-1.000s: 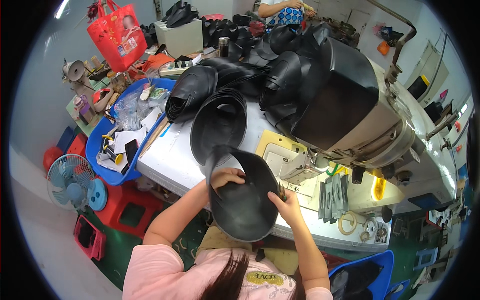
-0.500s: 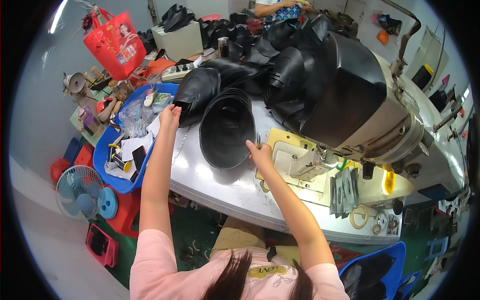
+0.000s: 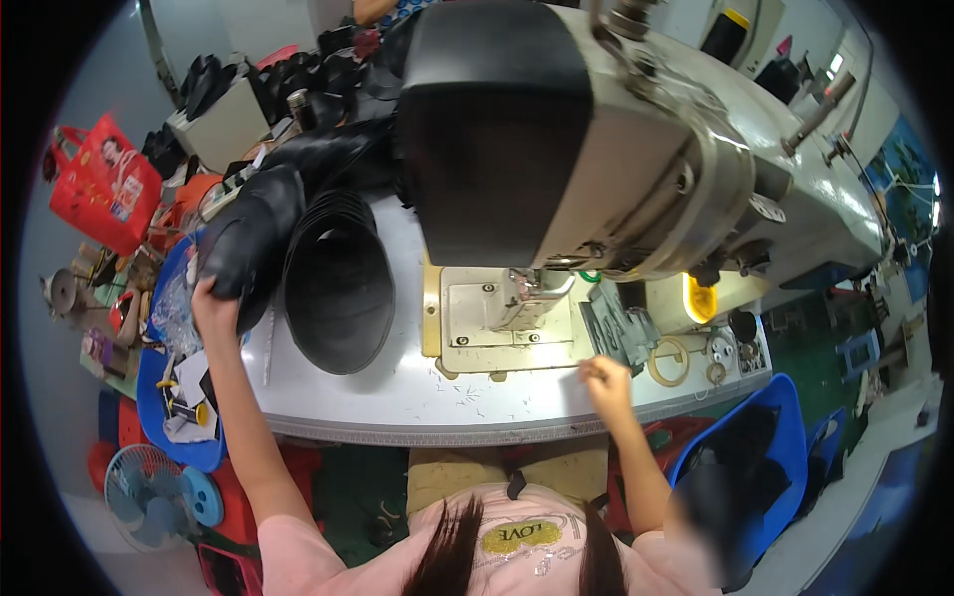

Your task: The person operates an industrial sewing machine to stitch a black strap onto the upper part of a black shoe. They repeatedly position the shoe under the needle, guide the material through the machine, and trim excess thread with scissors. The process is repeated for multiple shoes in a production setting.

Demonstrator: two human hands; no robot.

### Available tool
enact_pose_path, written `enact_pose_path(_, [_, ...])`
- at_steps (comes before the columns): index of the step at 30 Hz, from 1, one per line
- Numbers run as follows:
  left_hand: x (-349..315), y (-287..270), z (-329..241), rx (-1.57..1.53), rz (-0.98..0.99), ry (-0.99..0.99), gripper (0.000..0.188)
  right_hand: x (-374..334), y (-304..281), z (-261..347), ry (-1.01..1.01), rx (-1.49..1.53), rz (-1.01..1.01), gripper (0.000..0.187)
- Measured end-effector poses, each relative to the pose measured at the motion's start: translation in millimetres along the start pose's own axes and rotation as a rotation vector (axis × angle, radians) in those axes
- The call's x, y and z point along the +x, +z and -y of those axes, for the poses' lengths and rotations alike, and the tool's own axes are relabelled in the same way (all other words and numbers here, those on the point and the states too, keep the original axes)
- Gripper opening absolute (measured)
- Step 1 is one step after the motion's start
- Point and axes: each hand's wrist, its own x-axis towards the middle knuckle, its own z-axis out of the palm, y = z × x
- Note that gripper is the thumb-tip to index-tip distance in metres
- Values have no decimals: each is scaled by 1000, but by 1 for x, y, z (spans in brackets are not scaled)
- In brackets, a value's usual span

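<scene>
While the left hand [image 3: 215,306] touches glossy curved pieces [image 3: 248,236], nested black ovals [image 3: 340,318] gape.

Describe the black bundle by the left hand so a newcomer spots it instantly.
From the big sewing machine, go left across the white tabletop, past the black stack with the wide oval opening. The black bundle is next. Unlike that stack, it shows no such opening, and the left hand is at its near end.
</scene>
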Motion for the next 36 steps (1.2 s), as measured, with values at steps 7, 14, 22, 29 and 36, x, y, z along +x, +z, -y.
enact_pose_path(7, [-169, 105, 22, -152, -268, 229, 42, -10, -47, -25, 53, -333, -400, 16])
enact_pose_path(14, [-238, 146, 126, 54, 14, -91, 43, -5, -28, -16, 135, -377, -415, 25])
enact_pose_path(22, [-254, 172, 180, 95, 97, -313, 31, -5, -25, -35, 151, -394, -410, 23])
enact_pose_path(29, [-261, 174, 202, 298, -30, -353, 20, -15, -28, -33, 20, -60, -646, 13])
enact_pose_path(36, [-261, 195, 205, 464, 128, -347, 25, -21, -90, 68, -149, 258, -660, 10])
